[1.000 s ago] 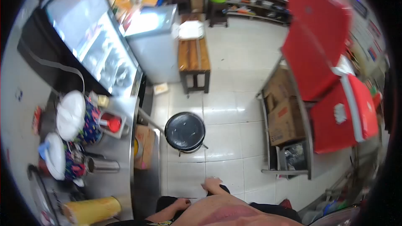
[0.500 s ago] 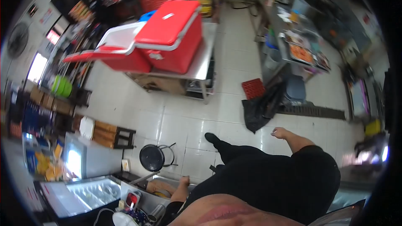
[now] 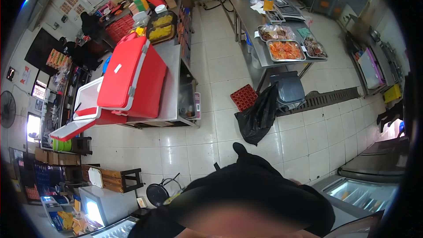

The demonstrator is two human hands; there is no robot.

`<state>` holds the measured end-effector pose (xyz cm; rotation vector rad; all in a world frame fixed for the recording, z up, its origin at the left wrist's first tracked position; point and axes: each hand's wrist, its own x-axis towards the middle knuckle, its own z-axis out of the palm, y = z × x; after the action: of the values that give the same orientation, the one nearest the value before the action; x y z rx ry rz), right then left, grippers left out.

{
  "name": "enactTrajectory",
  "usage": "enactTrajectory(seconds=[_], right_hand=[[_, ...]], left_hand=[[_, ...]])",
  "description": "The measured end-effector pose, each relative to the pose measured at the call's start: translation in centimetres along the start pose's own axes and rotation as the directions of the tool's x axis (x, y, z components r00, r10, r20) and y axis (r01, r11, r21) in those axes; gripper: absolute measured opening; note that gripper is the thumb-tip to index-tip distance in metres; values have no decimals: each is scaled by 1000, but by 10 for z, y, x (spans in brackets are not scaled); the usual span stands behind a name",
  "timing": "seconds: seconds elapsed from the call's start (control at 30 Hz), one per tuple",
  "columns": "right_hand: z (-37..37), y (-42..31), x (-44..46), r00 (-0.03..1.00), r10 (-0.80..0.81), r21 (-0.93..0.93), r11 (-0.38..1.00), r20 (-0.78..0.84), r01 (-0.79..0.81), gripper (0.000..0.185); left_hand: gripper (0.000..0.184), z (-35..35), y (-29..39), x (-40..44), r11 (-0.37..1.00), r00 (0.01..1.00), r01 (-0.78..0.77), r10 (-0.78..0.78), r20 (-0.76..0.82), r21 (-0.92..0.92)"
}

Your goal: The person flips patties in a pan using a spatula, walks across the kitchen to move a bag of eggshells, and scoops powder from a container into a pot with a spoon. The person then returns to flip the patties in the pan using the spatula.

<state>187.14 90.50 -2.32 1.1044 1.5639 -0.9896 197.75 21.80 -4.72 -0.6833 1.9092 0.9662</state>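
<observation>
Only a small patch of my right hand (image 3: 296,181) shows past the dark clothing; its fingers are hidden, and I cannot tell whether it holds anything. My left hand is not visible, though a patterned yellow-green bit of sleeve (image 3: 172,197) shows at the left of my body. Near that sleeve stands a round black stool (image 3: 157,194). On the floor in front of me are a black plastic bag (image 3: 257,117), a red tray (image 3: 244,97) and a grey-blue lidded bin (image 3: 288,89).
Red coolers (image 3: 128,75) stand on a metal table (image 3: 169,68) to the left. A steel table (image 3: 260,53) at the back right holds a tray of orange food (image 3: 285,50). A floor drain (image 3: 330,100), wooden bench (image 3: 112,179) and glass-topped freezer (image 3: 361,194) surround the tiled floor.
The view has swung right, from the fridge and counter towards the coolers and food table. Both hands showed earlier; now the left is out of sight and the right is mostly hidden.
</observation>
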Motion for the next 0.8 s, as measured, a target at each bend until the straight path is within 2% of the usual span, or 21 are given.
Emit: enactTrajectory(seconds=[0.03,0.1,0.13,0.17,0.23,0.27,0.3,0.37,0.4,0.47,0.53,0.57,0.6,0.63,0.67,0.7,0.73,0.77,0.8], right_hand=[[-2,-38,5,997,-75,-3,997,-16,75,46],[-6,-115,3,919,-381,149,907,-103,393,39],[-4,-158,-1,877,-457,128,871,-146,475,41],[-5,-201,-12,868,-484,124,860,-110,496,40],[-3,-272,-32,853,-515,111,846,-81,521,39],[-1,-302,-43,860,-510,84,856,-30,510,39],[-4,-328,-49,864,-502,55,864,21,501,39],[-8,-362,-47,881,-472,63,881,46,469,41],[-8,-375,-35,896,-438,87,898,78,431,43],[-14,-389,-4,921,-385,-32,922,53,387,45],[-11,-408,0,963,-271,-117,956,-1,269,44],[-12,-415,12,962,-274,-124,955,-10,271,44],[-20,-417,36,947,-318,-273,908,46,318,43],[-18,-411,58,945,-318,-343,882,77,324,42],[-16,-406,78,942,-317,-410,850,107,332,42],[-16,-420,102,835,-496,-716,492,237,495,42],[-18,-432,129,708,-566,-854,12,423,520,43],[-6,-444,162,684,-584,-860,-50,437,507,43],[17,-457,163,662,-597,-863,-108,453,494,43]], left_hand=[[29,-10,26,11,998,999,-34,33,19,47],[29,-36,75,38,977,992,-125,116,58,175],[29,-53,100,49,959,985,-170,159,65,227],[29,-71,122,65,935,975,-221,210,67,277],[29,-112,165,96,972,967,-224,231,-109,75],[29,-140,195,102,943,954,-222,157,-253,-250],[29,-168,227,107,794,917,-295,79,-391,-531],[37,-226,298,86,588,896,-355,-9,-444,-727],[37,-253,322,80,603,874,-412,49,-484,-683],[36,-305,371,64,598,842,-482,113,-527,-641],[33,-362,423,36,571,676,-693,304,-671,-439],[23,-392,454,18,449,605,-780,362,-709,-436],[22,-422,478,8,402,518,-840,398,-757,-363],[21,-450,507,-9,375,420,-888,420,-804,-268],[19,-480,530,-13,292,351,-927,445,-824,-237],[18,-511,555,-11,210,251,-963,481,-840,-167],[17,-539,581,-9,118,149,-988,503,-852,-103],[15,-567,612,-16,80,59,-997,513,-856,-21],[14,-595,637,-12,-18,-27,-1000,547,-837,21]])
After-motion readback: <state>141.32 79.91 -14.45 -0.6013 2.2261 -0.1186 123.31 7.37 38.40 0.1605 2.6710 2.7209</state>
